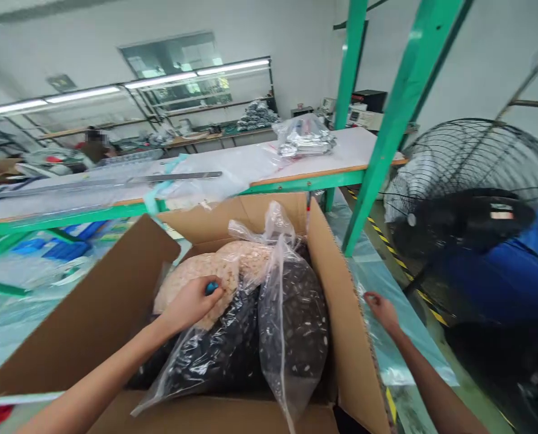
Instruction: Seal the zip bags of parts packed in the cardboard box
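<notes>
An open cardboard box point(350, 325) stands in front of me, packed with clear plastic bags of small parts. Over the bags, my left hand point(196, 301) is closed around a small blue object point(211, 288); most of it is hidden in the fingers, so its kind does not show. Beneath that hand lies a bag of beige parts point(246, 256), and below it a bag of black parts point(223, 349). Another bag of dark parts point(293, 313) lies against the right wall. Outside that wall, my right hand point(381, 310) has its fingers curled together; what they hold, if anything, is unclear.
Behind the box runs a long white-topped table point(232, 166) with plastic sheeting and silvery packets point(307, 141) on it. Green posts point(386, 120) rise at the right. A large black floor fan point(467, 211) stands farther right. At the back left is another person point(96, 144).
</notes>
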The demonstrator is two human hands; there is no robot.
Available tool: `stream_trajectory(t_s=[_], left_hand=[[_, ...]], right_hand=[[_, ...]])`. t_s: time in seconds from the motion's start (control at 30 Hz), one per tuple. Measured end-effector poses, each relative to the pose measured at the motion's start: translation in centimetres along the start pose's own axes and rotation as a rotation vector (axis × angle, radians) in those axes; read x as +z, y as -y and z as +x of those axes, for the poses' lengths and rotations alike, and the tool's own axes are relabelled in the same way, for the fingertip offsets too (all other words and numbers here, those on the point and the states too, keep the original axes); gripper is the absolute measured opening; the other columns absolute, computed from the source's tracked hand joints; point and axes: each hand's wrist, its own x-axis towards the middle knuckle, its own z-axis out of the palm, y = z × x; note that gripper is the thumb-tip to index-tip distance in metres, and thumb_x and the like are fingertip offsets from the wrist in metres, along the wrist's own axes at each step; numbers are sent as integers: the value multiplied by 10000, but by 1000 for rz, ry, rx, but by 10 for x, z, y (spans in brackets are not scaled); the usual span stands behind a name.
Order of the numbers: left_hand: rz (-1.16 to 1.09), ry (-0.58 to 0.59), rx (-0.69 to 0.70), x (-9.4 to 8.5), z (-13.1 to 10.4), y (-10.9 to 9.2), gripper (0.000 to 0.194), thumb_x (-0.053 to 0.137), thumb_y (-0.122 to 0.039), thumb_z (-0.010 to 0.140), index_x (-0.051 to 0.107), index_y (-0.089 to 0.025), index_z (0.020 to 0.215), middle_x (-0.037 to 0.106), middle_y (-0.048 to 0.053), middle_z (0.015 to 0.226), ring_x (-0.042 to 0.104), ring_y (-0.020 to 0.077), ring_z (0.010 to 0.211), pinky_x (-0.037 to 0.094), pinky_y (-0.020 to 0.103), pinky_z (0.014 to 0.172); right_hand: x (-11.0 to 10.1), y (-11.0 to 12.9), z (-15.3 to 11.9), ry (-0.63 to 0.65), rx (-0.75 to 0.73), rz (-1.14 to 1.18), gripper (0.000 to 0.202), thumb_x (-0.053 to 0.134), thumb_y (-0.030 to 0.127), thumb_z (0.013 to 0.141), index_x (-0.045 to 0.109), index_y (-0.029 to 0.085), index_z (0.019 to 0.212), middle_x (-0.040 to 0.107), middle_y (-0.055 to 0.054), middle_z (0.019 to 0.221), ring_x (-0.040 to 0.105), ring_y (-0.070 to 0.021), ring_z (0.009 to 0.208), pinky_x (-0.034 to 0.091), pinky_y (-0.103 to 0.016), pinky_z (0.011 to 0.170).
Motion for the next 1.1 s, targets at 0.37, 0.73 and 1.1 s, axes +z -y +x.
stream_trajectory(t_s=[0.37,0.73,1.1], left_hand=[[589,1,103,18,-43,-27,277,368,-208,941,625,-106,944,668,140,855,668,354,774,522,466,648],[475,26,90,-15,-52,-12,219,480,-185,878,644,-84,982,685,173,983,674,345,906,540,437,773],[514,-122,72,-22,-11,-28,386,451,-356,871,710,-72,842,695,224,839,676,383,785,521,452,665]], right_hand=[[-67,371,14,158,-1105,-25,173,544,304,937,679,200,969,679,-8,865,574,-119,702,422,-257,675],[80,431,44,603,-1698,-736,103,570,123,873,671,142,869,687,-77,923,571,-214,944,357,-348,782],[78,433,59,633,-1627,-533,149,557,204,902,703,182,878,678,-44,842,545,-183,877,325,-319,762]])
